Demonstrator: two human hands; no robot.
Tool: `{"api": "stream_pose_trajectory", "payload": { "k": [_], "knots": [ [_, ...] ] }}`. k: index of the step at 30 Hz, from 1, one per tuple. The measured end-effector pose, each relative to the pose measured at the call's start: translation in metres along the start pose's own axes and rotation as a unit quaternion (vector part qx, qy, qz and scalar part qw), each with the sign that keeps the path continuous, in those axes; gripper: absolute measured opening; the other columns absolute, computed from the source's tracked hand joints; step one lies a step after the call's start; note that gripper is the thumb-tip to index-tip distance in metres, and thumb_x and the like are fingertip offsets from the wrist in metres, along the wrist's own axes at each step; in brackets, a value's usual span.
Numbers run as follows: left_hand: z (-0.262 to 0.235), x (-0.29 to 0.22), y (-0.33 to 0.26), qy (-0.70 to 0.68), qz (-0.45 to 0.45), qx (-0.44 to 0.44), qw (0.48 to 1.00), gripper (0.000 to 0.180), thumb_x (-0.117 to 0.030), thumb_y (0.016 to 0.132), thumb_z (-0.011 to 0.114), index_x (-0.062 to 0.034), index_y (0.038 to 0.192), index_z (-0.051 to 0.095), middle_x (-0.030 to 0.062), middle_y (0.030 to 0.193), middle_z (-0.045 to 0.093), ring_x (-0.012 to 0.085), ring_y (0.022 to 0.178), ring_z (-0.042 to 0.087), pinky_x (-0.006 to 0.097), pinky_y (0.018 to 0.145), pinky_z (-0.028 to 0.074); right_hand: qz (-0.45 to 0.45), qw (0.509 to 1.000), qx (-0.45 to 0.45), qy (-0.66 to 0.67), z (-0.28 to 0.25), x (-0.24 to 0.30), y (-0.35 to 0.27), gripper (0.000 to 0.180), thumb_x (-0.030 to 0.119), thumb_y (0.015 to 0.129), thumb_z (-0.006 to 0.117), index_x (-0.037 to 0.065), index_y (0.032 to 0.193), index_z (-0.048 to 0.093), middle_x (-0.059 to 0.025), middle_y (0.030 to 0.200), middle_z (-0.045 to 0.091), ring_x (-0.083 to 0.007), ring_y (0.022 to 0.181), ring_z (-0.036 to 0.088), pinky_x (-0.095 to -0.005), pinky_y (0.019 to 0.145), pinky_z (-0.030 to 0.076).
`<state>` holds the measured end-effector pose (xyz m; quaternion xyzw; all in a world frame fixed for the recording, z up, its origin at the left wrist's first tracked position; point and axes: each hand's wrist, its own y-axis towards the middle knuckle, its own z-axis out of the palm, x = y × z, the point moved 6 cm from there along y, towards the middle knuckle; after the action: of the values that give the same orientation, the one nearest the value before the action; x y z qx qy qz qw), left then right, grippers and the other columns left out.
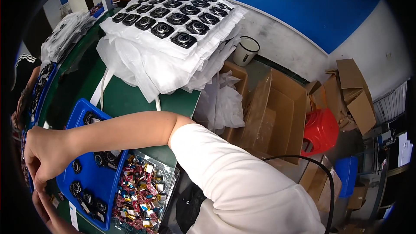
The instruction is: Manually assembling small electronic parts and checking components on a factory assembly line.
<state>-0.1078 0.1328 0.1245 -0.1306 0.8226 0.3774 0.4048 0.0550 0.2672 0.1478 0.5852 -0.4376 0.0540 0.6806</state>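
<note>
My right arm reaches across from the lower right in a white sleeve, passing over a blue tray (pixel 120 177). At the left rim of the picture, my right hand (pixel 50 154) is closed, its fingertips pressed together. Just below it is my left hand (pixel 52 214), partly cut off by the dark rim, its fingers meeting the right fingertips. What they pinch between them is too small and hidden to name. Several black camera-like housings (pixel 76 187) with round faces lie in the blue tray. A clear tray beside it holds a heap of small red circuit boards (pixel 138 195) with wires and silver-and-yellow battery-like pieces.
A tall stack of white sheets (pixel 147 67) bearing rows of black housings (pixel 162 29) stands on the green table (pixel 130 97). Cardboard boxes (pixel 281 117), a red stool (pixel 323 130) and a white bin (pixel 247 51) are to the right. Other people sit at the far left and back.
</note>
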Motion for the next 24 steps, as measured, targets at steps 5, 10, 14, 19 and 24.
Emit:
{"api": "stream_pose_trajectory", "payload": {
  "k": [5, 10, 14, 19, 24],
  "knots": [
    [0.016, -0.025, -0.014, -0.17, 0.074, 0.0, 0.983, 0.019, -0.009, 0.087, 0.065, 0.0083, 0.095, 0.066, 0.0192, 0.091, 0.067, 0.0211, 0.076, 0.064, 0.027, 0.068, 0.053, 0.042, 0.994, 0.037, 0.09, 0.005, 0.007, -0.005, 0.013, 0.011, 0.067, 0.077, 0.0, 0.072, 0.073, -0.0074, 0.069, 0.07, -0.0124, 0.063, 0.067, -0.0226, 0.059, 0.052],
    [-0.015, 0.013, -0.004, -0.231, 0.016, 0.125, 0.965, 0.024, -0.02, 0.095, 0.053, 0.0003, 0.106, 0.057, 0.011, 0.104, 0.059, 0.0211, 0.106, 0.054, 0.032, 0.098, 0.036, 0.03, 0.995, 0.07, 0.064, 0.015, 0.013, 0.007, 0.011, 0.007, 0.072, 0.07, -0.003, 0.072, 0.07, -0.0087, 0.069, 0.07, -0.0121, 0.063, 0.067, -0.0239, 0.061, 0.052],
    [0.017, -0.027, -0.013, -0.207, 0.145, 0.194, 0.948, 0.024, -0.022, 0.086, 0.062, 0.001, 0.095, 0.06, 0.0061, 0.081, 0.054, 0.014, 0.073, 0.047, 0.033, 0.079, 0.042, 0.051, 0.991, 0.114, 0.05, 0.007, -0.002, -0.004, 0.012, 0.009, 0.075, 0.07, -0.002, 0.077, 0.067, -0.0074, 0.07, 0.068, -0.0103, 0.063, 0.063, -0.0244, 0.059, 0.05],
    [0.009, -0.054, -0.009, -0.239, 0.166, 0.108, 0.951, 0.016, -0.011, 0.086, 0.061, 0.0038, 0.092, 0.064, 0.007, 0.077, 0.057, 0.011, 0.067, 0.049, 0.022, 0.062, 0.039, 0.059, 0.929, 0.363, -0.041, 0.04, 0.006, -0.024, 0.014, 0.017, 0.077, 0.071, 0.003, 0.075, 0.066, -0.0052, 0.066, 0.062, -0.0168, 0.059, 0.059, -0.0295, 0.057, 0.047],
    [0.01, -0.055, -0.012, -0.258, 0.075, 0.116, 0.956, 0.007, 0.0, 0.082, 0.066, 0.0048, 0.088, 0.066, 0.005, 0.078, 0.062, 0.007, 0.071, 0.056, 0.019, 0.061, 0.042, 0.048, 0.897, 0.411, -0.153, 0.067, 0.0, -0.036, 0.016, 0.018, 0.083, 0.063, 0.002, 0.083, 0.066, -0.0123, 0.072, 0.064, -0.027, 0.064, 0.061, -0.0343, 0.058, 0.047]
  ]
}}
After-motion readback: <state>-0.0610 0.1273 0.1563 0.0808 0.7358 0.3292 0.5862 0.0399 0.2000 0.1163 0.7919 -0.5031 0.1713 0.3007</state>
